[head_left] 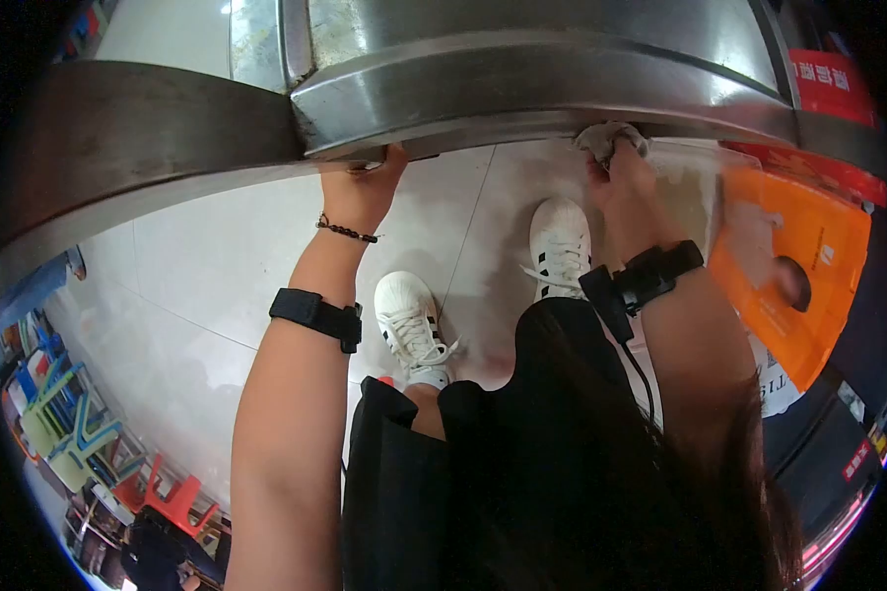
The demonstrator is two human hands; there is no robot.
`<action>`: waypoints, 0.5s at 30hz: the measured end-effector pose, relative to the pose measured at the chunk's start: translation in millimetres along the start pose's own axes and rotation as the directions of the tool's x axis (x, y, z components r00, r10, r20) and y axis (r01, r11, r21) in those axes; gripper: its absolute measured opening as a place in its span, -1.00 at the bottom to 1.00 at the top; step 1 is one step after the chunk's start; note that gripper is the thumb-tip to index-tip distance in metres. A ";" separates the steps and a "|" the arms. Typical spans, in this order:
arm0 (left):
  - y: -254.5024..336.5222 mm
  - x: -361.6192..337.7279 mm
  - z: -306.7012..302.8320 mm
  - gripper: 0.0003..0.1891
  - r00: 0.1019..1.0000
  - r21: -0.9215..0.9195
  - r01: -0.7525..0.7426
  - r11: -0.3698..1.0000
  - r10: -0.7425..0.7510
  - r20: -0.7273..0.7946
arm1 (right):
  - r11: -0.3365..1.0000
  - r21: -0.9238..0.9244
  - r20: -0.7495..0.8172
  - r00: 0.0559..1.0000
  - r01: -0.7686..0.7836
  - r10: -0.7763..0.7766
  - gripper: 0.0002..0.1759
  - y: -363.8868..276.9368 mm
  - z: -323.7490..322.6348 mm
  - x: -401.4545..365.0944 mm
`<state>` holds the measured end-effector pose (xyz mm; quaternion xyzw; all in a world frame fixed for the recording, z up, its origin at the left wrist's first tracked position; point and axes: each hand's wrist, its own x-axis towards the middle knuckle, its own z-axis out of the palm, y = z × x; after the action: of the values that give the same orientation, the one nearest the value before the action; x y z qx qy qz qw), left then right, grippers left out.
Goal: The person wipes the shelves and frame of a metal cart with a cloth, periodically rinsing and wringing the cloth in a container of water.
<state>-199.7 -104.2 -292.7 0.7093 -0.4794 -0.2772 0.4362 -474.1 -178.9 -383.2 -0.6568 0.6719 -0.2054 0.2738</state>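
Observation:
A grey cloth [606, 135] is bunched in my right hand [619, 169], whose fingers are closed on it. That hand is at the lower front edge of a stainless steel counter [542, 89], and the cloth meets the metal there. Further left, my left hand [365, 187] curls round the same lower edge near a corner joint, with most of its fingers hidden by the steel. A dark beaded bracelet circles the left wrist. Black straps sit on both forearms, and a cable runs from the right one.
My white shoes [562, 246] stand on pale floor tiles. An orange printed bag or sheet [793, 271] is close to my right arm, with dark boxes [818, 443] behind it. Green, blue and red plastic stools [172, 497] are at the lower left.

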 end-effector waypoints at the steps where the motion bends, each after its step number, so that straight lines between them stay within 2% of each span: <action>1: -0.6 0.4 0.2 -0.93 1.000 0.000 -0.002 1.000 0.002 -0.003 | 0.999 0.016 -0.014 0.999 0.033 -0.033 -0.70 3.5 2.6 1.3; 3: -3.8 0.7 1.1 -0.93 1.000 -0.028 -0.010 1.000 0.009 -0.004 | 0.995 0.046 -0.045 0.995 0.091 -0.089 -0.73 9.6 6.3 1.8; 5: -1.4 0.3 0.9 -0.93 1.000 -0.035 -0.013 0.999 0.012 -0.016 | 0.990 0.071 -0.065 0.991 0.124 -0.119 -0.74 -20.6 -3.6 -2.8; 6: -1.0 1.2 1.4 -0.93 0.999 -0.046 -0.014 0.999 0.013 -0.030 | 0.975 -0.190 0.140 0.986 0.112 -0.086 -0.74 -76.0 -23.9 -14.0; 7: -1.8 0.5 2.0 -0.93 0.999 -0.040 -0.016 0.999 0.015 -0.032 | 0.888 -0.437 0.326 0.945 0.145 0.006 -0.73 -113.6 -29.0 -24.8; 9: -3.5 -0.1 4.2 -0.92 0.998 -0.124 -0.032 0.992 0.025 -0.054 | 0.859 -0.392 0.426 0.892 0.331 -0.150 -0.77 -134.3 -3.2 -36.2; 11: -0.5 -2.4 5.5 -0.91 0.997 -0.147 -0.045 0.988 0.036 -0.065 | 0.860 -0.367 0.563 0.820 0.356 -0.099 -0.78 -116.4 80.3 -35.9; 12: 0.1 -1.6 5.7 -0.90 0.996 -0.173 -0.056 0.983 0.043 -0.076 | 0.919 0.219 0.328 0.912 -0.327 0.247 -0.76 -157.3 86.6 -44.6; 13: -2.1 0.4 3.4 -0.90 0.996 -0.172 -0.056 0.984 0.044 -0.074 | 0.251 0.755 0.356 0.700 -0.605 0.619 -0.74 -187.7 86.7 -53.7; 14: -5.9 0.4 -0.1 -0.88 0.999 -0.118 -0.025 0.993 0.020 -0.044 | 0.250 0.751 0.358 0.694 -0.612 0.625 -0.74 -184.5 88.1 -57.5; 15: -9.7 -0.7 -2.7 -0.87 1.000 -0.065 0.001 0.998 -0.002 -0.019 | 0.144 0.711 0.529 0.658 -0.689 0.536 -0.72 -180.0 89.9 -59.7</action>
<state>-193.5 -101.0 -300.0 0.6976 -0.4655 -0.2862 0.4635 -278.9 -121.5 -331.8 -0.0959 0.6473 -0.3386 0.6762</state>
